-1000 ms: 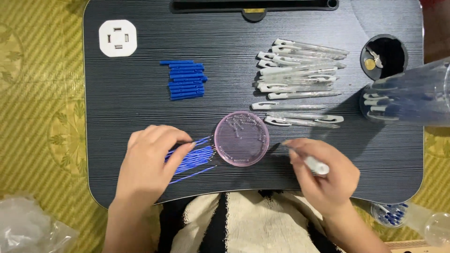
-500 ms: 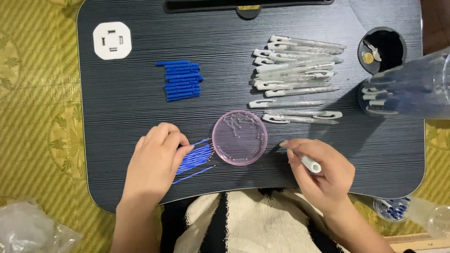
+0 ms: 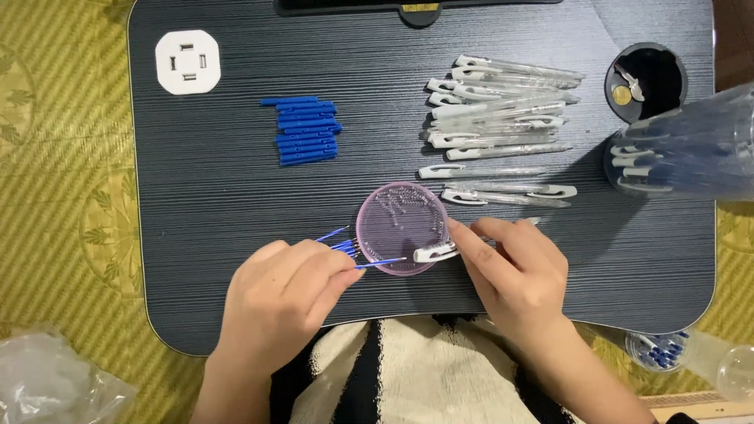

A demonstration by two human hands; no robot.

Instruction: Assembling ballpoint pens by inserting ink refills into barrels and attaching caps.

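The dark lap surface (image 3: 204,212) has its widest bare stretch on the left, between the white square socket block (image 3: 188,62) at the far corner and the near edge; only the stack of blue pen caps (image 3: 306,130) breaks it. Toward the middle near edge, the pink round lid (image 3: 400,228) sits between the left hand (image 3: 284,302) and the right hand (image 3: 518,275), so little room is left there. Beyond the lid, rows of clear pen barrels (image 3: 503,106) crowd the far right half. At the right edge, a round cup hole (image 3: 646,78) and a clear container of pens (image 3: 683,157) overhanging the surface block the way. A bare strip lies near the right corner.
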